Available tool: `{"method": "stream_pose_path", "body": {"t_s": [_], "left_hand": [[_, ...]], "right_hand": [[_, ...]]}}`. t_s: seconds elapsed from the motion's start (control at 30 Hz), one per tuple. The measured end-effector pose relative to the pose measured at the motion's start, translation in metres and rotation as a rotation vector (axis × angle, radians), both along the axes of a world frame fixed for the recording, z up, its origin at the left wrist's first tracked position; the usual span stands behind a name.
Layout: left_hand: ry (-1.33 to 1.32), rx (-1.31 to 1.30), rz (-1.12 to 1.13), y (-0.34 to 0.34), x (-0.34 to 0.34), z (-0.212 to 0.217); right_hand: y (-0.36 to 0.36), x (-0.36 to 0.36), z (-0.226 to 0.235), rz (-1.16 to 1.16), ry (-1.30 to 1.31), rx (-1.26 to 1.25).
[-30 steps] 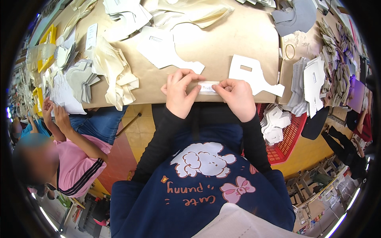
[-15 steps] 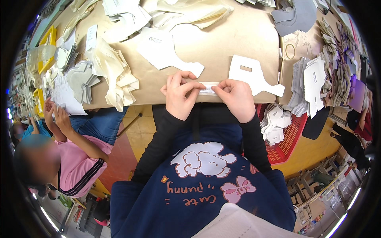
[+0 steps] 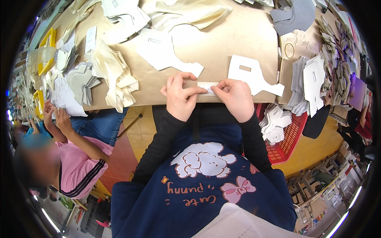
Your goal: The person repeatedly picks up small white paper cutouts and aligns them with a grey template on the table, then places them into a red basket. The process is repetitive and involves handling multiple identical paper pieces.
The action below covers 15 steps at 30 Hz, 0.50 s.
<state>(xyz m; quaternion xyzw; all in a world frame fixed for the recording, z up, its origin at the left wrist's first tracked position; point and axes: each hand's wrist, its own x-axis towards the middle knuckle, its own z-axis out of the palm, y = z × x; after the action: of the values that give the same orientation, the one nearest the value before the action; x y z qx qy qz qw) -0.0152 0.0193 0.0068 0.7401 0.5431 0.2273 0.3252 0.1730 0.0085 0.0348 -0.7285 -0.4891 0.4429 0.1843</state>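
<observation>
A small white label [image 3: 205, 85] on a pale rectangular piece lies flat at the near edge of the table, between my hands. My left hand [image 3: 180, 98] is curled, with its index fingertip pressing on the label's near left part. My right hand [image 3: 237, 99] pinches the label's right end, thumb and bent index finger together. Just beyond my left fingers lies a white cut piece [image 3: 158, 49] with a narrow tail and a small printed mark. To the right of my right hand rests a similar white piece [image 3: 248, 73] with a rectangular slot.
Cream fabric pieces [image 3: 115, 75] and grey cut pieces [image 3: 81, 79] lie at left. Stacked white pieces [image 3: 313, 81] and a rubber ring [image 3: 289, 50] are at right, above a red basket [image 3: 283, 148]. A person in a pink shirt [image 3: 85, 166] sits at left.
My left fingers have shifted slightly, the index finger now lying straighter over the label. My right hand keeps its pinch almost in the same place.
</observation>
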Motion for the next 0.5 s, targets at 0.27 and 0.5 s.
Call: {"method": "stream_pose_path", "body": {"t_s": [0.27,0.5], "left_hand": [[0.142,0.154,0.115,-0.01,0.004,0.001],[0.22,0.185,0.202,-0.014,0.008,-0.001]], "right_hand": [[-0.021,-0.004,0.009,0.056,-0.243,0.301],[-0.059,-0.029,-0.024,0.336,-0.632,0.424]]}}
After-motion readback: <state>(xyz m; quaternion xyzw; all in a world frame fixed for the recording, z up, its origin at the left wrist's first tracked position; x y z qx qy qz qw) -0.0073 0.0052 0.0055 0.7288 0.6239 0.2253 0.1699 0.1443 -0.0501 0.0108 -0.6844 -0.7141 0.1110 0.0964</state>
